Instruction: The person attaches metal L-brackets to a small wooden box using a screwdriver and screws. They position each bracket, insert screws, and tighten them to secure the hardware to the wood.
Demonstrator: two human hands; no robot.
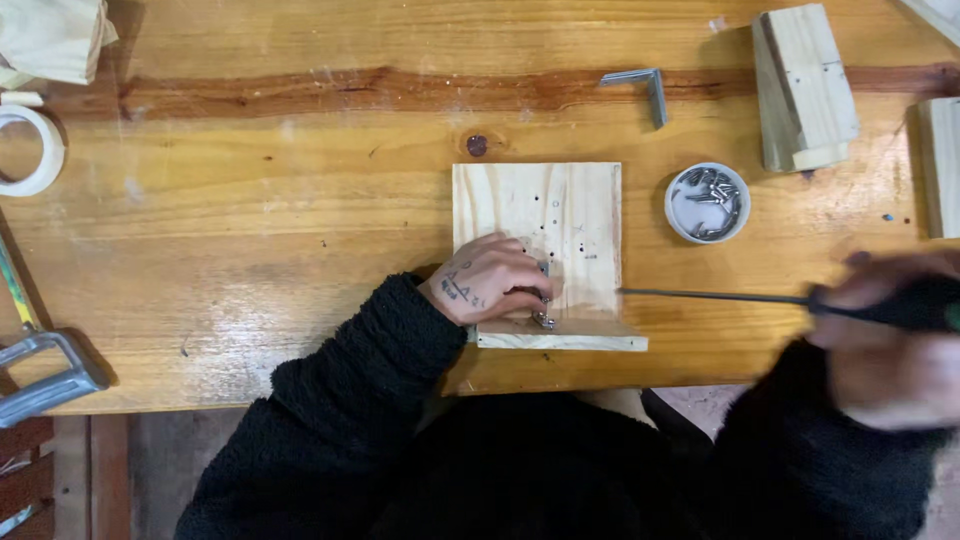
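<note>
My left hand (490, 282) rests on a square pale wood board (570, 215) and pinches a small metal bracket (543, 296) against it, where the board meets a second wood piece (590, 338) at its near edge. My right hand (890, 335), blurred, grips the dark handle of a long thin screwdriver (715, 296). The shaft points left, its tip just right of the board. Both arms wear black fleece sleeves.
A round tin of screws (707, 203) sits right of the board. A loose metal angle bracket (645, 88) lies behind it. Wood blocks (803, 85) stand at the back right. A tape roll (28, 150) and a metal clamp (45, 375) are at the left.
</note>
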